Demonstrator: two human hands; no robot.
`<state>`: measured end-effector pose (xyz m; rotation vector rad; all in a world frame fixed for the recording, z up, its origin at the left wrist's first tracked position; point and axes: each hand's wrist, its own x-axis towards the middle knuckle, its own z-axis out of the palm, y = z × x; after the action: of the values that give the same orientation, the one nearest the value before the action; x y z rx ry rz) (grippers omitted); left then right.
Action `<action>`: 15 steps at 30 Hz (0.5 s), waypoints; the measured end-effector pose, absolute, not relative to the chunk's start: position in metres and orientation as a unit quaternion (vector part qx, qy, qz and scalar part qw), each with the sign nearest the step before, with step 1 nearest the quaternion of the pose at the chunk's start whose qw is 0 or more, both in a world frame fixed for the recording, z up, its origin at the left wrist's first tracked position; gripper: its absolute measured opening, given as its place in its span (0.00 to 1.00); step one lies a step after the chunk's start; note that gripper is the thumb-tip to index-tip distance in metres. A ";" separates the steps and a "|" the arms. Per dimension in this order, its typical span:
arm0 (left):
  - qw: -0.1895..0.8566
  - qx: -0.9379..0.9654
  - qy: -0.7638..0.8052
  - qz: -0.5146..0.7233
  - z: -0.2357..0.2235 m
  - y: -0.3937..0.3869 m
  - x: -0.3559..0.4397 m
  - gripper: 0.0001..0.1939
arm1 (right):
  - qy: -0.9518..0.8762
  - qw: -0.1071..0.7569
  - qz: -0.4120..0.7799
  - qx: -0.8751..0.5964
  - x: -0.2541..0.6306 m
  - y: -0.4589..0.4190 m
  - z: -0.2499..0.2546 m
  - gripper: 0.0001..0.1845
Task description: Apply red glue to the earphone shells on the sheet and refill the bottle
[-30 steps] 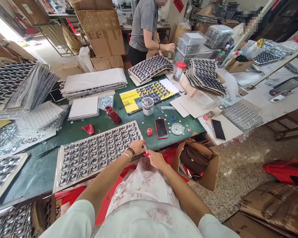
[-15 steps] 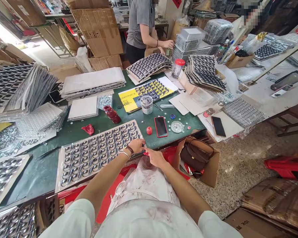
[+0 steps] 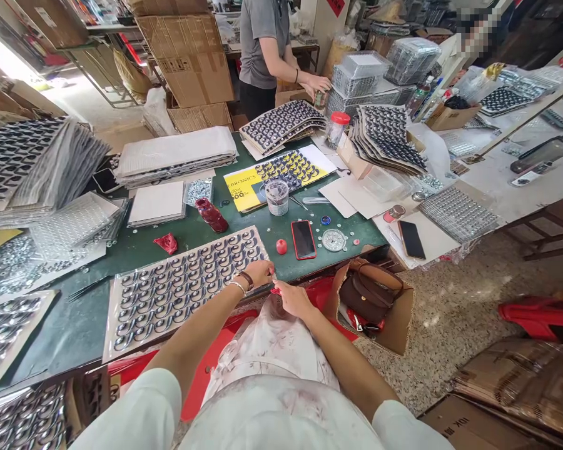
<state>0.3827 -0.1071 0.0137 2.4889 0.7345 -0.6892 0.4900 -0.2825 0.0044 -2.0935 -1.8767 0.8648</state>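
Observation:
Both my hands meet at the table's front edge, close to the right corner of a card (image 3: 187, 287) with rows of shiny dark curled pieces. My left hand (image 3: 259, 274) is closed in a pinch. Just to its right and lower, my right hand (image 3: 293, 299) is also closed, thumb and finger pressed together. A bit of red shows at the right fingertips; what either hand holds is too small to name. Beyond them on the table are a small red ball (image 3: 281, 246) and a red-edged phone (image 3: 304, 240).
A clear round dish (image 3: 334, 240) and a white tub (image 3: 277, 198) stand on the green table (image 3: 244, 240). A red lump (image 3: 166, 243) lies behind the card. At right, an open carton (image 3: 398, 312) holds a brown bag (image 3: 373, 289). Across the table, a person (image 3: 267, 53) handles a jar.
My left hand has shifted very slightly, its fingers still against the right fingertips. Across the table, the other person's hands have moved, and a jar now shows more clearly in them.

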 end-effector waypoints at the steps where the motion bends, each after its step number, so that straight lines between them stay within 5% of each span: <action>1: 0.220 0.905 0.260 -0.255 0.015 -0.107 0.383 0.16 | -0.636 0.098 0.292 -0.708 0.490 -0.283 0.005 0.26; 15: 0.144 0.933 0.148 -0.294 0.036 -0.112 0.398 0.16 | -0.651 0.067 0.278 -0.704 0.490 -0.285 0.007 0.30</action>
<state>0.3980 -0.1123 0.0361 2.6891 0.4272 -0.8484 0.4903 -0.2850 0.0069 -2.1214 -1.9617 0.8371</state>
